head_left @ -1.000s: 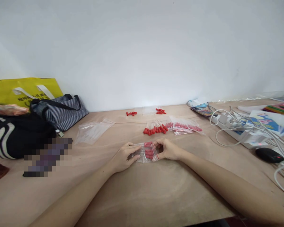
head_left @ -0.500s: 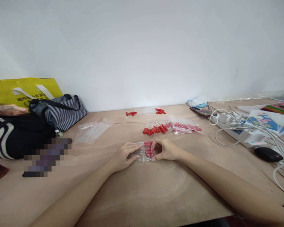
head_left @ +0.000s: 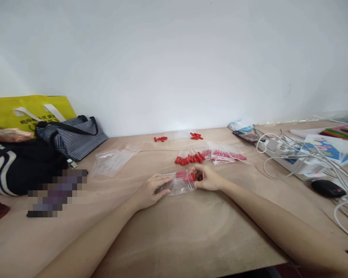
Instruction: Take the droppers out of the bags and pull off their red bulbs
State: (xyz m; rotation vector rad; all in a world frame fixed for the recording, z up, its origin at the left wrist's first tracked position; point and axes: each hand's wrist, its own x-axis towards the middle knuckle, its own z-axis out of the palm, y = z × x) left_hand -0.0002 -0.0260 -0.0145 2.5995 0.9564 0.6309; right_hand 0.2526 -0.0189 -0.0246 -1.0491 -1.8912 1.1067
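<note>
A clear zip bag [head_left: 178, 188] lies on the table between my hands, with several red-bulbed glass droppers [head_left: 188, 177] at its right-hand mouth. My left hand [head_left: 152, 192] holds the bag's left end, thumb below and fingers above. My right hand [head_left: 206, 178] is closed at the mouth, its fingertips on the red bulbs; whether it also pinches the bag's edge I cannot tell. Just beyond is a fanned row of loose droppers [head_left: 190, 156]. To its right, filled bags of droppers [head_left: 223, 154] overlap one another.
Flat clear bags [head_left: 113, 160] lie at left. Farther back are more red-bulbed droppers [head_left: 196, 135] and small red bulbs [head_left: 160, 139]. A striped bag [head_left: 72, 137] and black bag [head_left: 26, 166] stand left. On the right are a power strip [head_left: 287, 164], tangled cables and a black mouse [head_left: 328, 189].
The droppers in the bag have shifted toward its upper right, leaving its lower part see-through. My right hand has risen slightly and its fingers have closed in on the bulbs. My left hand stays put.
</note>
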